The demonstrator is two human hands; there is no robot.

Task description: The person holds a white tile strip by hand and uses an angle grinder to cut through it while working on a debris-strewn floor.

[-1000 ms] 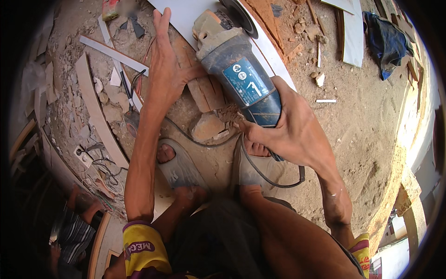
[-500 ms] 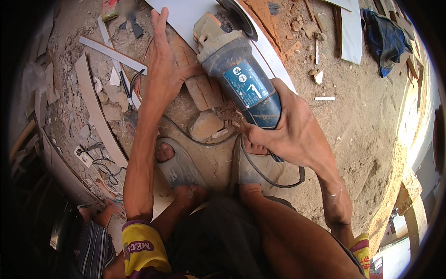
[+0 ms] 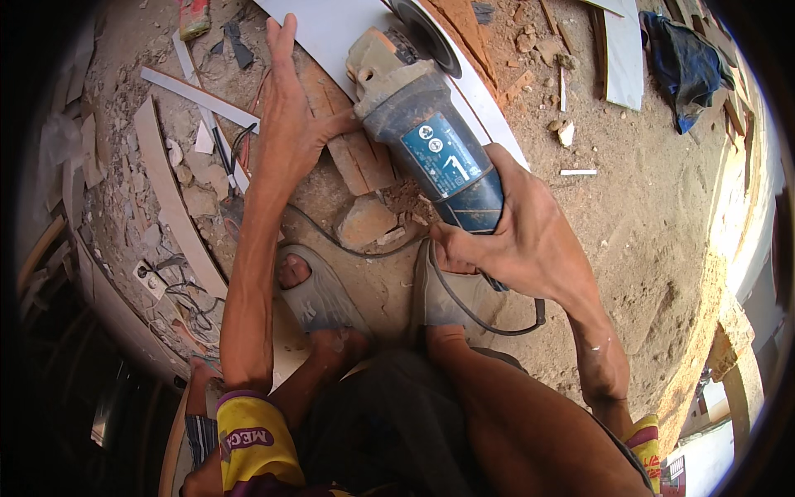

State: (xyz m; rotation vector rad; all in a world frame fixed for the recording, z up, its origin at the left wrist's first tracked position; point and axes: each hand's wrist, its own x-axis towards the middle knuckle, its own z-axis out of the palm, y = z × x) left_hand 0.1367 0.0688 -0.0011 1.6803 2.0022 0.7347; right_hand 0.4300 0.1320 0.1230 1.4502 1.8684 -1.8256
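My right hand [image 3: 534,219] is wrapped round the rear body of a blue angle grinder [image 3: 447,157]. The grinder's black disc [image 3: 429,37] stands over a long white board [image 3: 319,37], close to its right edge. Just left of the board, my left hand [image 3: 290,116] is open, its fingers stretched away from me. Its thumb points toward the grinder's head, and the tip is hard to make out there. Beneath the board lies a reddish wooden block [image 3: 360,166]. A black power cord [image 3: 484,323] loops from the grinder's rear past my sandals.
A broken stone lump [image 3: 366,222] lies between my feet. White strips [image 3: 199,99] and a curved board [image 3: 170,190] are at left, near a socket with tangled wires [image 3: 151,279]. Dark blue cloth [image 3: 687,70] lies far right. Another person's leg [image 3: 199,385] shows at lower left.
The grinder has shifted very slightly, while both my hands stay nearly in place. At lower left, the other person's leg and striped cloth have moved.
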